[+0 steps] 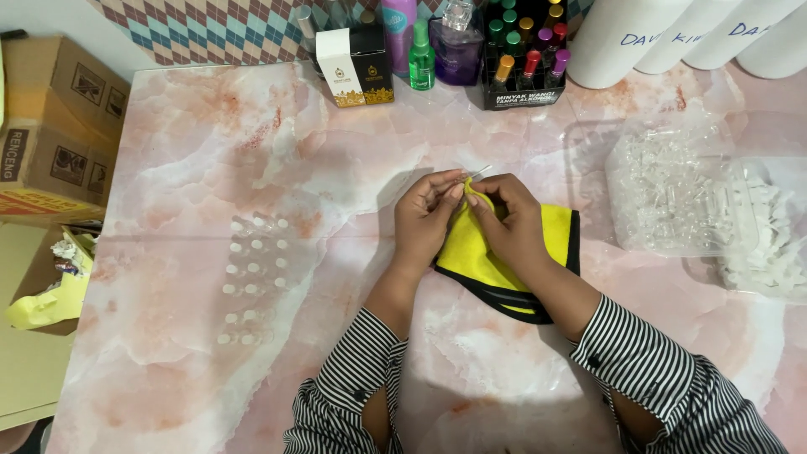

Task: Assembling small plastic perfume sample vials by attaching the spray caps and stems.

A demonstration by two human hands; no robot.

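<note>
My left hand (424,214) pinches a small clear vial (479,174) at its fingertips above the table's middle. My right hand (508,220) grips a fold of a yellow cloth with black edging (559,231) and presses it against the vial. The cloth lies on the pink marble tabletop (210,168) under my right wrist. Both forearms wear black-and-white striped sleeves.
Rows of small clear vials (252,277) stand at the left of the table. Clear bags of plastic parts (672,189) and white caps (769,235) lie at the right. Bottles, a black box and a rack of coloured vials (521,59) line the back edge. Cardboard boxes (55,126) sit off the left side.
</note>
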